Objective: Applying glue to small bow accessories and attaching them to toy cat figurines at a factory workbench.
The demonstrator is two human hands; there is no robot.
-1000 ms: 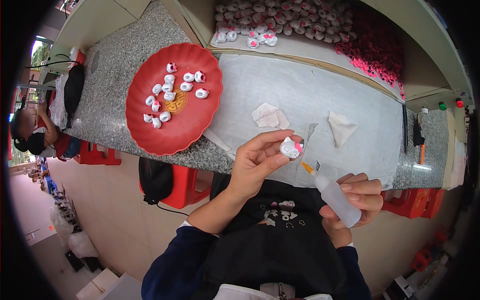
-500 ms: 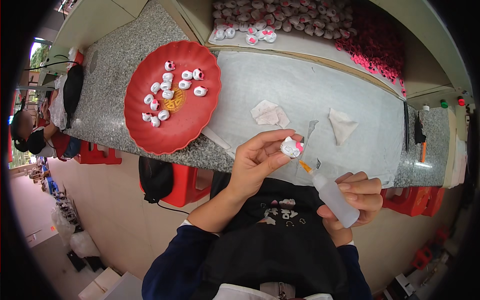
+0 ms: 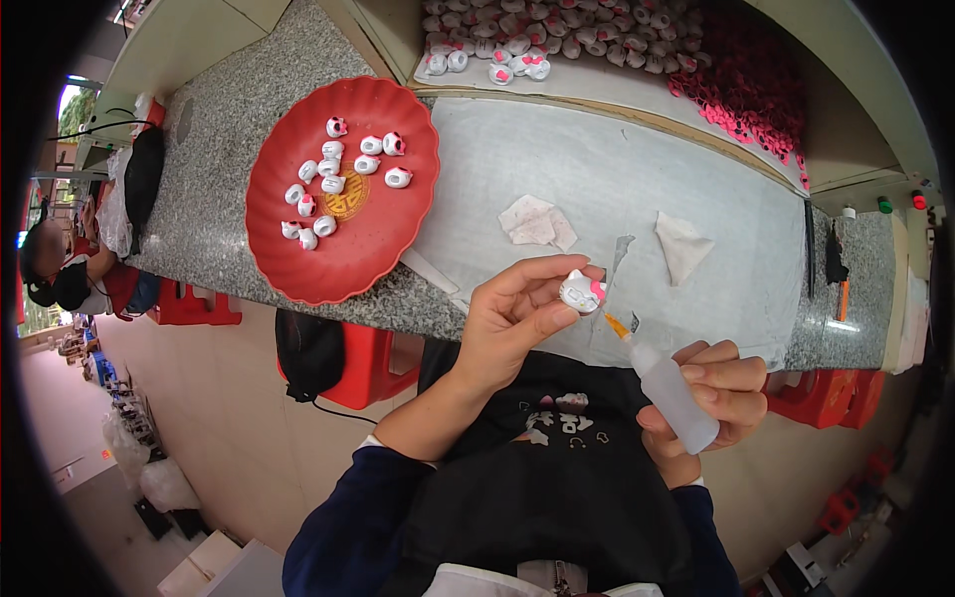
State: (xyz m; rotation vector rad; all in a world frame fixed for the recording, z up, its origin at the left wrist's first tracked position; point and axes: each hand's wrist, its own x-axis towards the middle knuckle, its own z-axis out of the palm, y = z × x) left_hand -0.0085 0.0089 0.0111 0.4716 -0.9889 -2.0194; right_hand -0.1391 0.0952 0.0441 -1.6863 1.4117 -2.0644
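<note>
My left hand (image 3: 515, 313) pinches a small white cat-head figurine (image 3: 579, 293) with a pink bow on one side, held above the near edge of the covered worktop. In my right hand (image 3: 718, 396) is a translucent squeeze bottle (image 3: 671, 393), tilted so its narrow orange nozzle (image 3: 616, 324) points up toward the figurine. A small gap shows between the nozzle tip and the figurine. To the left, a red scalloped plate (image 3: 393, 249) carries several more white cat-head pieces (image 3: 331, 167), some showing pink parts.
White sheeting (image 3: 477, 189) covers the worktop, with two crumpled tissues (image 3: 537, 223) on it. A shelf behind holds a pile of white heads (image 3: 567, 30) and a heap of pink bows (image 3: 751, 85). Red stools (image 3: 373, 368) stand below. Another person (image 3: 75, 264) sits far left.
The squeeze bottle in my right hand has shifted slightly right and down, so its nozzle is a little farther from the figurine. My left hand stays nearly still.
</note>
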